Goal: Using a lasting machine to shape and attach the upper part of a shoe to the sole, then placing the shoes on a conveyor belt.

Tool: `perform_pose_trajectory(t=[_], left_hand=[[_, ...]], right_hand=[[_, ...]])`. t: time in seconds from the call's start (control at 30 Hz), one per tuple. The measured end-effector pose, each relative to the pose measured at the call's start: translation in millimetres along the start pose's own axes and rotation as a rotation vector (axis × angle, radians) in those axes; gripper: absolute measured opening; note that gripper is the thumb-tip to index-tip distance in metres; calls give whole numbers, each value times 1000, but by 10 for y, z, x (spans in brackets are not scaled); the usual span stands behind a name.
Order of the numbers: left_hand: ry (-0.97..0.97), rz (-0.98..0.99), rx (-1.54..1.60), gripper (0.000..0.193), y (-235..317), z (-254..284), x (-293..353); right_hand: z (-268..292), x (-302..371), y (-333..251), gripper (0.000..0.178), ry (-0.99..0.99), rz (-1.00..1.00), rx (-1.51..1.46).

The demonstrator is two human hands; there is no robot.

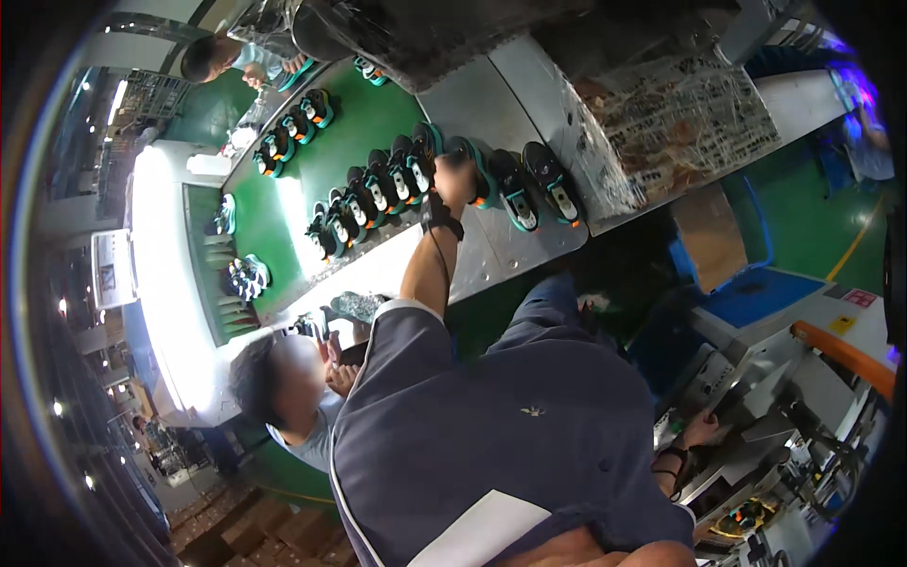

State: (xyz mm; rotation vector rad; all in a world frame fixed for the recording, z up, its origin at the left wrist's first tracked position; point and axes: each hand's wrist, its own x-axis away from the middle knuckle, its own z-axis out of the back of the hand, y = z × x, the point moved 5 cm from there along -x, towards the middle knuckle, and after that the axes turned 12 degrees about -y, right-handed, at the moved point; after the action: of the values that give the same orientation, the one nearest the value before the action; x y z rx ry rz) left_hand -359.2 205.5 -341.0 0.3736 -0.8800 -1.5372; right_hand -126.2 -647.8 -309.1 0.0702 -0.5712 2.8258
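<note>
My left hand (455, 181) reaches out over the metal table and is closed on a dark shoe (480, 178) with a teal sole, which sits tilted in the row; blur hides the exact finger placement. To its right stand two black-and-white shoes (515, 194) with teal and orange soles. A line of several similar shoes (380, 181) runs to its left. My right hand (699, 430) is low at the right, against the edge of a grey machine (756, 458), its fingers stretched out and partly in shadow. Both wrists wear dark bands.
A green work surface (312, 180) carries more shoes (293, 128) on its far side. One person (307, 387) sits close at my left, another (227, 59) works at the far left. A large plastic-wrapped box-like unit (661, 123) stands ahead right, and an orange bar (844, 357) crosses at right.
</note>
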Motion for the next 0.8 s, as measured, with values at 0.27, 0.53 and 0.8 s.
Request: perform_pose_trajectory(t=[0.27,0.53,0.8], left_hand=[[-26,19,-206,65,325,-54,-639],[-201,-256,-104,84,788,-395,881],[-230,-56,226,66,535,-475,240]], right_hand=[[98,-31,-916,36,-6,-10,-158],[1062,-47,-3859,31,219,515,-401],[1648,649,-6621,25,185,1237,-541]])
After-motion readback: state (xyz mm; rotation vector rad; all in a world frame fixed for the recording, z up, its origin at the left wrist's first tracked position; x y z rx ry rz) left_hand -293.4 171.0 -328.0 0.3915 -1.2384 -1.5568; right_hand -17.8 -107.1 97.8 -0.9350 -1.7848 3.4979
